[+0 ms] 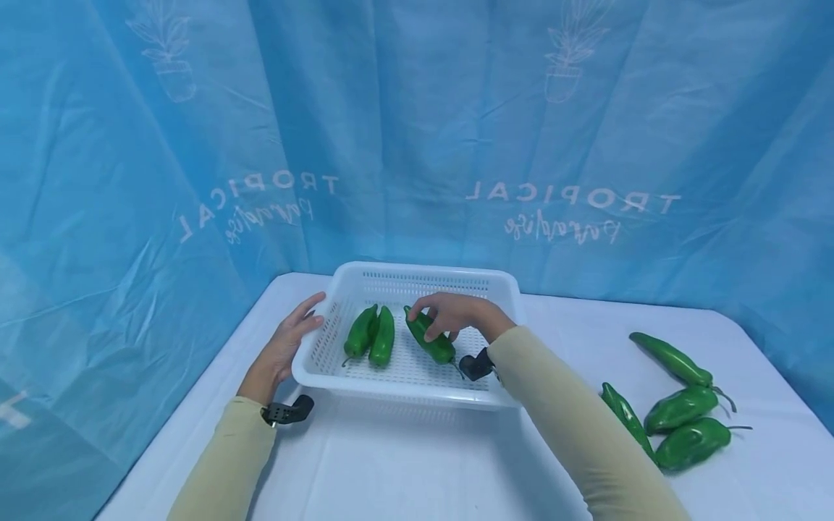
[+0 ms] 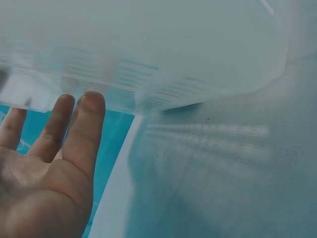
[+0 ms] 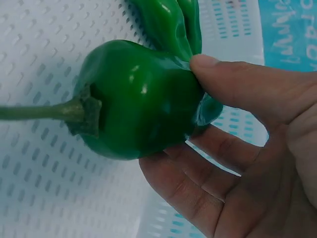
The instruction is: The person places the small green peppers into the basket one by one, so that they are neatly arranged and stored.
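A white plastic basket (image 1: pixel 417 391) with slotted walls stands on the table. Inside it, my right hand (image 1: pixel 456 312) grips a green pepper (image 1: pixel 435 346) between thumb and fingers, its stem end toward me. The right wrist view shows this pepper (image 3: pixel 133 99) close up, the thumb on one side and the fingers on the other. Two more green peppers (image 1: pixel 382 340) lie side by side in the basket's left half. My left hand (image 1: pixel 287 347) is at the basket's left wall, fingers extended. In the left wrist view its fingertips (image 2: pixel 92 101) are right at the basket's side.
Several green peppers (image 1: pixel 693 441) lie on the white-covered table (image 1: pixel 417 463) at the right, beyond my right sleeve (image 1: pixel 580 427). Blue curtains (image 1: pixel 417 145) with printed lettering stand behind the table and along its left side.
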Demonstrator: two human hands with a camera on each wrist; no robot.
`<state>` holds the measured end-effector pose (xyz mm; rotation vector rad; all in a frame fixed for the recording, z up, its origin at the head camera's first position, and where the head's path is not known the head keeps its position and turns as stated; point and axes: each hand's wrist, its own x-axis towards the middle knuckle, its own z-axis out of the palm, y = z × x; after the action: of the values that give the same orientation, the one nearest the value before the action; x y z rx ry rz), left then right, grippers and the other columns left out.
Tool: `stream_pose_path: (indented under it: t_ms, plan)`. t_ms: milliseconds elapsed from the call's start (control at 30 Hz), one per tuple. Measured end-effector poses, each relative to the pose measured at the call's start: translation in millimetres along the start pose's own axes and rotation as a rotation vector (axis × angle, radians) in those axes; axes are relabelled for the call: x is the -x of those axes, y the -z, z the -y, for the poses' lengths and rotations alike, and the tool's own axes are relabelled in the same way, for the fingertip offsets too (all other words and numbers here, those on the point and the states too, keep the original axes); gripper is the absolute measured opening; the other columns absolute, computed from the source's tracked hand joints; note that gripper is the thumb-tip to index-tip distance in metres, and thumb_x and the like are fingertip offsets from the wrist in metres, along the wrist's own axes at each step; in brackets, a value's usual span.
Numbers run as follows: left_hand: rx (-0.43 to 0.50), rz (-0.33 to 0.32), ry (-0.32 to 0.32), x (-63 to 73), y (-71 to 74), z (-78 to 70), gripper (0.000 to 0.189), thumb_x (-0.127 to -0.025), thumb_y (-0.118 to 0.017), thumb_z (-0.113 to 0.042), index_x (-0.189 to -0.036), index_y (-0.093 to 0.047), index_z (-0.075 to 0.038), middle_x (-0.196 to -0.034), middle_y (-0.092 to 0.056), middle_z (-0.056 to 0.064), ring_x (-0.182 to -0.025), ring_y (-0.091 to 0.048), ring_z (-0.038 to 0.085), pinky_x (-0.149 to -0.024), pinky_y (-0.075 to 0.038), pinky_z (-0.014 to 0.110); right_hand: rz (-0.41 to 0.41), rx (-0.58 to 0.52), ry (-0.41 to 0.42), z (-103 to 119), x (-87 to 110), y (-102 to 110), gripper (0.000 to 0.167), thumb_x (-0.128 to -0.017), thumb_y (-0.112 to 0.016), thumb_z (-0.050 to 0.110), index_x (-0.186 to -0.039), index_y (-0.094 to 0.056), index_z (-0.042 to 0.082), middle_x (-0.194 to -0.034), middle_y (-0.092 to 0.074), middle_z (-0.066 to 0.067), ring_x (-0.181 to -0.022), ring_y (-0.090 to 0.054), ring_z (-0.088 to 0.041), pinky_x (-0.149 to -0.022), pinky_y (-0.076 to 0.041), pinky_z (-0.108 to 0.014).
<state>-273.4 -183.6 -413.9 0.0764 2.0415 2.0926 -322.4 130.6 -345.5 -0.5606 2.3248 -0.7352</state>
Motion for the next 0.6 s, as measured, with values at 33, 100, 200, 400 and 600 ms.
stream_pose_path:
  t_ms: [33,100,200,400,600]
  plan:
    - [0.002,0.003,0.002,0.1,-0.2,-0.4,0.067,-0.102,-0.051,-0.031,-0.159,-0.017,-0.032,-0.165,-0.023,0.008,-0.148,-0.032,0.039,-0.110,-0.042,0.054,0.013,-0.012,-0.010,-1.0,-1.1,-0.5,0.047,-0.093,-0.065,0.006,-0.136,-0.055,0.019,-0.147,-0.046,-0.020,-0.135,-0.049,-0.034,-0.090,-0.058,-0.045]
    - [0.000,0.007,0.005,-0.2,-1.1,-1.1,0.067,-0.102,-0.051,-0.031,-0.159,-0.016,-0.032,-0.165,-0.024,0.008,-0.148,-0.033,0.040,-0.109,-0.043,0.053,0.032,-0.040,-0.027,-3.1,-2.3,-1.5,0.046,-0.093,-0.066,0.005,-0.136,-0.056,0.019,-0.147,-0.045,-0.020,-0.136,-0.048,-0.034,-0.091,-0.058,-0.046]
    - [0.000,0.011,0.007,-1.3,-1.9,-0.2,0.067,-0.101,-0.052,-0.032,-0.159,-0.018,-0.032,-0.165,-0.024,0.008,-0.148,-0.033,0.040,-0.110,-0.042,0.055,0.038,-0.059,-0.046,-6.8,-5.2,-2.7,0.046,-0.092,-0.066,0.005,-0.135,-0.057,0.020,-0.147,-0.046,-0.020,-0.135,-0.049,-0.033,-0.092,-0.058,-0.045]
    - [-0.016,0.005,0.001,-3.0,-0.7,-0.5,0.067,-0.101,-0.052,-0.033,-0.159,-0.018,-0.032,-0.165,-0.024,0.008,-0.148,-0.033,0.040,-0.111,-0.039,0.058,0.009,-0.070,-0.066,-11.1,-10.5,-2.3,0.047,-0.092,-0.066,0.006,-0.136,-0.057,0.022,-0.150,-0.044,-0.019,-0.138,-0.046,-0.034,-0.094,-0.057,-0.046]
    - [-0.019,0.001,0.011,-2.0,1.6,0.4,0.067,-0.101,-0.052,-0.033,-0.159,-0.018,-0.033,-0.166,-0.024,0.007,-0.148,-0.032,0.040,-0.111,-0.040,0.057,0.002,-0.065,-0.103,-12.5,-20.9,-8.5,0.046,-0.090,-0.068,0.004,-0.132,-0.061,0.021,-0.146,-0.049,-0.018,-0.127,-0.056,-0.029,-0.099,-0.054,-0.045]
